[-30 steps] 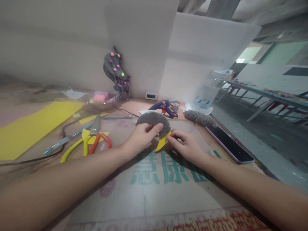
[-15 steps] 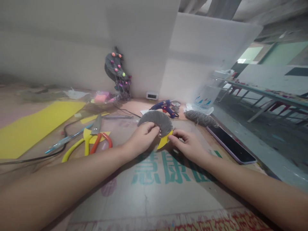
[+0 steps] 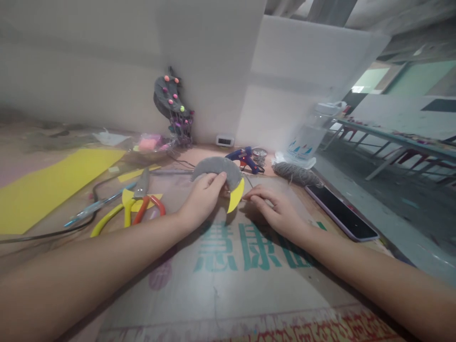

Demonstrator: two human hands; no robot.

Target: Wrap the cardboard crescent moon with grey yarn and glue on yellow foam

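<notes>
My left hand [image 3: 204, 192] is closed on a crescent of yellow card wrapped in grey yarn [image 3: 217, 168], thumb on top. The bare yellow tip [image 3: 235, 195] of the crescent curves down toward me. Just right of that tip, my right hand [image 3: 270, 204] is pinched, apart from the card. A thin dark strand of yarn [image 3: 249, 181] shows by its fingertips, though its end in the pinch is hard to see.
Left lie yellow-and-red-handled pliers [image 3: 141, 185], a blue pen [image 3: 92, 209] and yellow card [image 3: 60, 190]. Behind are a blue glue gun [image 3: 245, 157] and a decorated grey crescent [image 3: 164, 97]. A grey yarn bundle [image 3: 297, 175], phone [image 3: 342, 213] and bottle [image 3: 306, 135] sit right.
The crescent and my left hand have shifted slightly left and up. My right fingers have come away from the yellow tip, which now shows more fully and points downward.
</notes>
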